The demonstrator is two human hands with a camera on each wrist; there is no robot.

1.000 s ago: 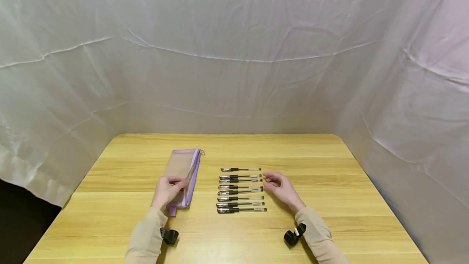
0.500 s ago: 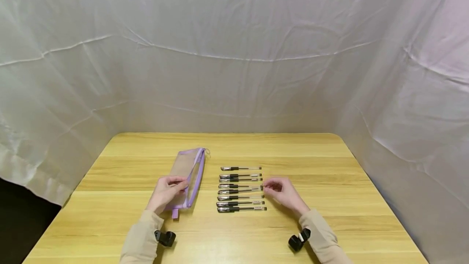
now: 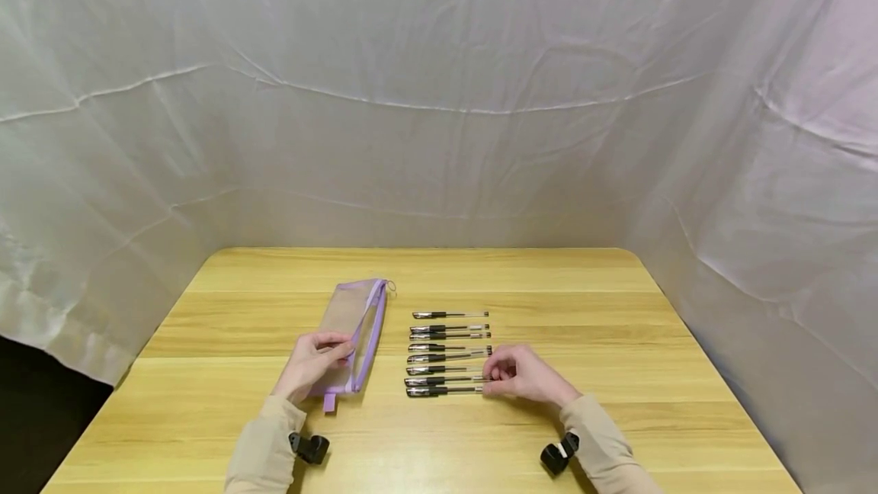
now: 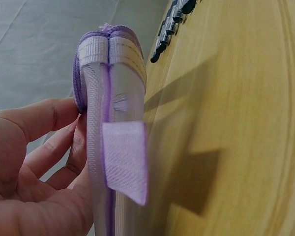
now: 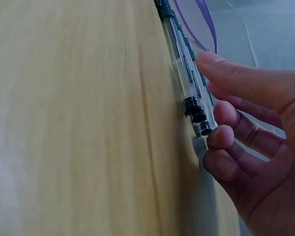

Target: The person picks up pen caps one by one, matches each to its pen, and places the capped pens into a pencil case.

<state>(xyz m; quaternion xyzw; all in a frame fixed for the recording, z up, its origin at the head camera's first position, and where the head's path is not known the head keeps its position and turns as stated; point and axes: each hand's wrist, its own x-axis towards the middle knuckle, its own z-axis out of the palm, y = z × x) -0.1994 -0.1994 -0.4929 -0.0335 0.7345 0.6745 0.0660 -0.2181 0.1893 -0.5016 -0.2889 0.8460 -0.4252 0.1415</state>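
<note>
A purple-edged mesh zip pouch (image 3: 339,309) lies left of the table's middle, its zipped side spread apart. My left hand (image 3: 312,364) pinches the upper edge of that opening between thumb and fingers. In the left wrist view a lilac fabric tab (image 4: 125,160) sticks out from the pouch's near end. Several clear gel pens (image 3: 427,392) with black grips lie in a column, caps pointing left. My right hand (image 3: 527,374) is at the right ends of the nearest pens. In the right wrist view its thumb (image 5: 211,58) extends over the pens, with the other fingers loosely bent beside their black ends.
The wooden table (image 3: 583,288) has rounded far corners. Pale cloth (image 3: 439,174) hangs behind it and along both sides. A small wire ring (image 3: 392,287) sits at the pouch's far corner. Each sleeve carries a black wrist camera (image 3: 309,448).
The pouch's edge has been drawn rightward and its opening has widened, with my left hand holding on. My right hand has come down along the pen ends to the nearest pens.
</note>
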